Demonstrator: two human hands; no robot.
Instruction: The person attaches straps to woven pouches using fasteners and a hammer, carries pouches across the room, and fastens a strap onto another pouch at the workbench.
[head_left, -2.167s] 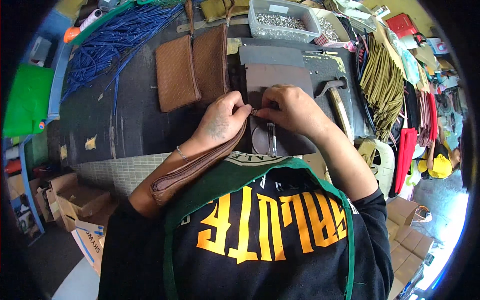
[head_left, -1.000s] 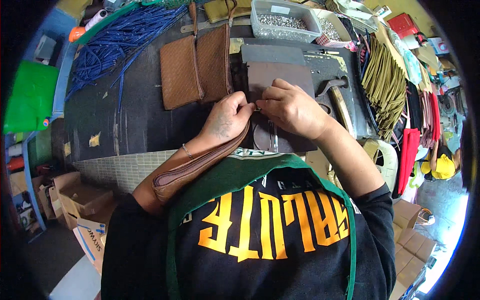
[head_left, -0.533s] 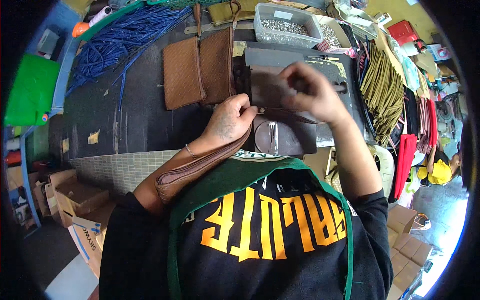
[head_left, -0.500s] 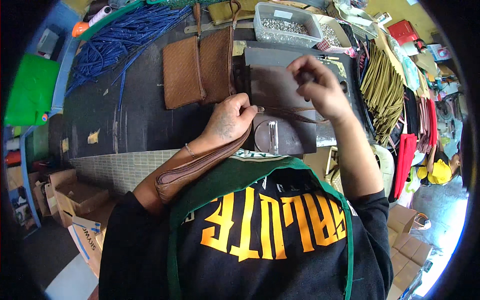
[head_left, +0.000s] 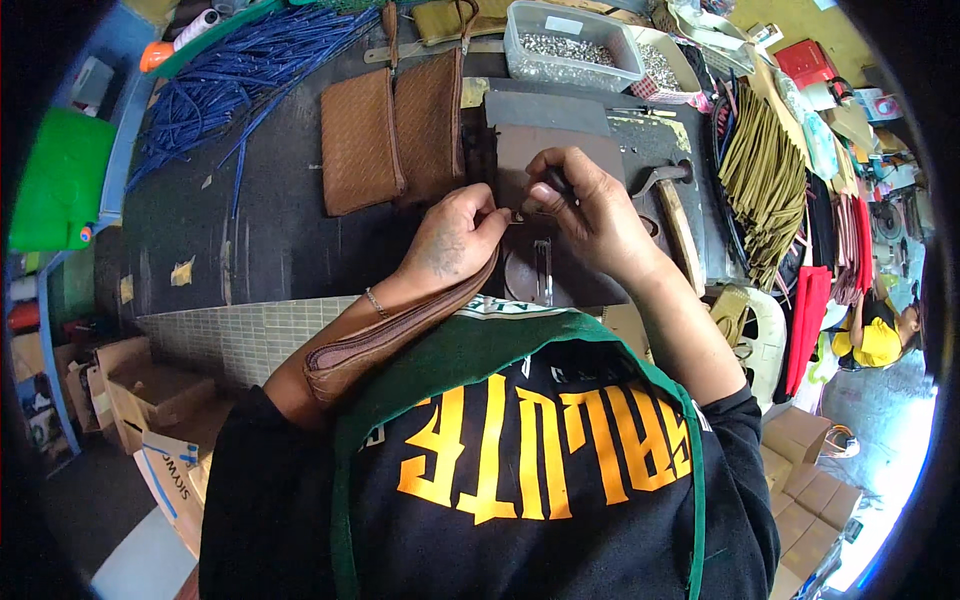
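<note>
My left hand [head_left: 455, 235] is closed, pinching the end of a brown woven leather pouch [head_left: 400, 340] whose zipped body lies back along my left forearm. A small metal fitting shows at the left fingertips. Close beside it, my right hand [head_left: 605, 220] is closed around a small dark-handled tool [head_left: 556, 182], its tip near that fitting. The right hand mostly hides the pouch's strap. Two more brown woven pouches [head_left: 360, 145] with wrist straps lie flat beyond my left hand. Below the fingers sit a round brown disc [head_left: 521, 276] and thin metal rods [head_left: 543, 262].
A hammer-like tool with a wooden handle [head_left: 682, 232] lies right of my right hand. Behind are a clear tub of small metal pieces [head_left: 575, 62] and blue strips [head_left: 215, 105]. Olive strips [head_left: 765, 185] hang at the right. A person in yellow [head_left: 877, 335] is farther off.
My right hand has come left and down with the dark tool to meet my left fingertips, uncovering the hammer-like tool. My left hand has barely moved.
</note>
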